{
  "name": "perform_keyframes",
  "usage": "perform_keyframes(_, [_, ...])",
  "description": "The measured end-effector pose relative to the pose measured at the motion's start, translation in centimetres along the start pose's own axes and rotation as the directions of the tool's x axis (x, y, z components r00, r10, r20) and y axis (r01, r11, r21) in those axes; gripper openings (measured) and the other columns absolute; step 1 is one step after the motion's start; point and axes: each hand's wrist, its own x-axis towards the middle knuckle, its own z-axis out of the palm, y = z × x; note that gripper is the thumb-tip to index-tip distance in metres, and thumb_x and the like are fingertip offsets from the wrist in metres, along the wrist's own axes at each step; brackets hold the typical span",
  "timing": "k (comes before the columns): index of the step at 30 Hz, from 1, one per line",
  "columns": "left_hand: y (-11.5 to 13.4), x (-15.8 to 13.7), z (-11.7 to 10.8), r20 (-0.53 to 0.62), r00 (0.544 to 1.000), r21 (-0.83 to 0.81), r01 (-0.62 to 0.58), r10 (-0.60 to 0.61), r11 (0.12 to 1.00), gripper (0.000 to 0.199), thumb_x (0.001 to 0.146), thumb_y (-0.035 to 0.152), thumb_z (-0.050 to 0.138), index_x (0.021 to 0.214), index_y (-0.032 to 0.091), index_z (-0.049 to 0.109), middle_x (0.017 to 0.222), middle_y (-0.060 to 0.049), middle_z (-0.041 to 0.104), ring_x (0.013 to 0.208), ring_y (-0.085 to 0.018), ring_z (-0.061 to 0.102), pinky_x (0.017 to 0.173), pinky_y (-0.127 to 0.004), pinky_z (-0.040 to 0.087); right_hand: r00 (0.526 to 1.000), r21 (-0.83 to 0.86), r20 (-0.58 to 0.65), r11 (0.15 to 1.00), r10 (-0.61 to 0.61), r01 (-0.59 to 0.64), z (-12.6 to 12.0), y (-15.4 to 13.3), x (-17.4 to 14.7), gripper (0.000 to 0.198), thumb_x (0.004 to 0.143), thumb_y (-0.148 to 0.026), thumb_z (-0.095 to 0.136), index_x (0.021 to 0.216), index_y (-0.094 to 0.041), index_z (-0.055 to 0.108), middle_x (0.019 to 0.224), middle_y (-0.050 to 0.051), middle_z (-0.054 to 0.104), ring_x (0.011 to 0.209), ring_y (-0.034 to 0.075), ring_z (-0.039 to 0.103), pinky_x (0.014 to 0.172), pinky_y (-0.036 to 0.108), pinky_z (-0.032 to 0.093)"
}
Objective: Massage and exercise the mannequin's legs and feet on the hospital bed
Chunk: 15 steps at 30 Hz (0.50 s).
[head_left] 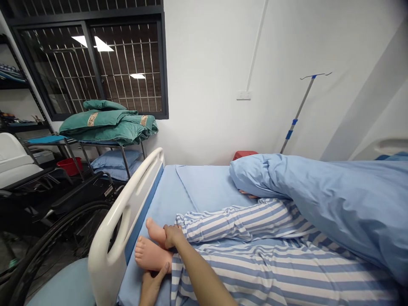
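A manikin with smooth, pink feet lies on the bed in blue-and-white striped trousers [242, 267]. My right hand [174, 236] reaches across the near leg and is closed around the ankle of the far foot [155, 231], by the trouser cuff. Lower down, my left hand [152, 285] grips the near foot [152, 255] at the heel and ankle. Its thumb presses on the side, while its other fingers are partly hidden beneath. Both feet point toward the white footboard [110, 225]. A blue quilt [318, 191] covers the upper legs and body.
Light blue sheet [204, 182] covers the mattress. Beyond the footboard stand a wheelchair [86, 204] and a rack with green folded bedding [108, 123]. An IV pole [299, 110] rises behind the bed, near a red object [245, 154] against the wall.
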Motion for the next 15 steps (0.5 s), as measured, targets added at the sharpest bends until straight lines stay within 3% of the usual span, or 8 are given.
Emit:
perform_keyframes(5, [-0.9, 0.4, 0.3, -0.072, 0.997, 0.018, 0.021, -0.02, 1.0, 0.052, 0.063, 0.038, 0.069, 0.102, 0.005, 0.058, 0.1, -0.017, 0.066, 0.099, -0.025, 0.06, 0.083, -0.027, 0.051, 0.995, 0.024, 0.101, 0.999, 0.026, -0.029, -0.7, 0.0, 0.4, 0.08, 0.041, -0.032, 0.075, 0.116, -0.018, 0.05, 0.112, 0.013, 0.059, 0.113, 0.033, 0.048, 0.095, 0.044, 0.034])
perform_keyframes(12, [-1.2, 0.6, 0.3, -0.041, 0.999, -0.02, -0.014, 0.014, 1.0, 0.061, 0.058, 0.048, 0.07, 0.1, 0.006, 0.059, 0.103, -0.017, 0.064, 0.102, -0.028, 0.058, 0.085, -0.03, 0.05, 0.996, 0.045, 0.09, 0.998, 0.028, -0.032, -0.9, 0.0, 0.1, 0.077, 0.044, -0.034, 0.075, 0.115, -0.019, 0.051, 0.111, 0.01, 0.06, 0.111, 0.033, 0.049, 0.095, 0.043, 0.034])
perform_keyframes(15, [-0.7, 0.4, 0.2, -0.039, 0.999, 0.022, 0.013, -0.013, 1.0, 0.06, 0.06, 0.044, 0.07, 0.104, 0.006, 0.057, 0.105, -0.018, 0.064, 0.103, -0.027, 0.057, 0.087, -0.029, 0.05, 0.996, 0.06, 0.082, 0.997, 0.033, -0.038, -0.7, 0.0, 0.2, 0.078, 0.043, -0.037, 0.076, 0.115, -0.018, 0.051, 0.111, 0.011, 0.059, 0.112, 0.032, 0.049, 0.095, 0.043, 0.034])
